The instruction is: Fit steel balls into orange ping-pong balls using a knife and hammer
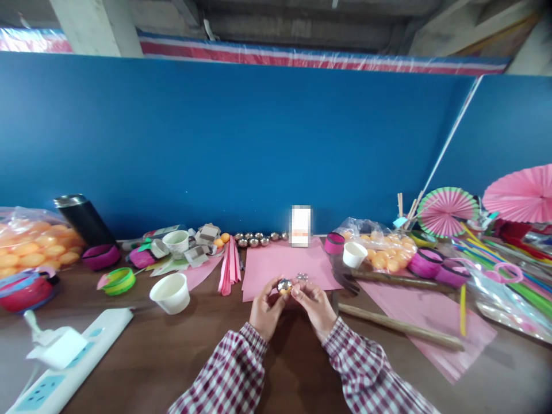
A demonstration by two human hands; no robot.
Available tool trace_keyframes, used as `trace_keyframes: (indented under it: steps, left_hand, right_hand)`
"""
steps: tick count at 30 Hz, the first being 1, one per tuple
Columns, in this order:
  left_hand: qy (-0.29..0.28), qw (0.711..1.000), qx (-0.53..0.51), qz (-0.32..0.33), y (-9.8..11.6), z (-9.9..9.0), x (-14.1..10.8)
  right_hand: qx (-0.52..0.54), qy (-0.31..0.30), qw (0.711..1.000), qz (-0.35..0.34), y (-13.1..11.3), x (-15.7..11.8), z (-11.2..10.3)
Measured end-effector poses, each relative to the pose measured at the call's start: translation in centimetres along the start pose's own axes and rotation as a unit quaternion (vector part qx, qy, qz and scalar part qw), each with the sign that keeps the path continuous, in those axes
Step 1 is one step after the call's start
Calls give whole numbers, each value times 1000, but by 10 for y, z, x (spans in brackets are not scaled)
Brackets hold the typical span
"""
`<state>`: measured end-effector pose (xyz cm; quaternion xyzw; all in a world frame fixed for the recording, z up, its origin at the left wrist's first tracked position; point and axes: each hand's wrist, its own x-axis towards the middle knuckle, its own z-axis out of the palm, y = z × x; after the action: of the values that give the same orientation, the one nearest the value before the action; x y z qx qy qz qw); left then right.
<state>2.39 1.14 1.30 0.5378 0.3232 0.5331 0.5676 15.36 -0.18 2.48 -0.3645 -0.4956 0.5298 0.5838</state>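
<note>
Between my two hands, over the front edge of a pink sheet (284, 261), is a shiny metal ball (284, 286). My left hand (266, 313) grips it from the left with thumb and fingers. The thumb and index finger of my right hand (314, 305) are pinched together close to the ball's right side; whatever they hold is too small to make out. Small silvery pieces (302, 277) lie on the sheet just behind my right hand. Several similar metal balls (254, 239) stand in a row behind the sheet.
White cups (170, 293) and pink strips (230, 267) lie to the left, with a power strip (86, 356) nearer. A hammer handle (401, 326) and bagged orange balls (390, 253) are on the right. A blue panel (259, 144) rises behind the table.
</note>
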Motion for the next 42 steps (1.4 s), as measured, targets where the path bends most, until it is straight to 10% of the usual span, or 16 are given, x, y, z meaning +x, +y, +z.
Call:
trace_keyframes:
  steps: [42]
  left_hand:
    - [-4,1000,8,3,3,2,-1]
  right_hand:
    - [-3,-26,1000,8,0,0,-2]
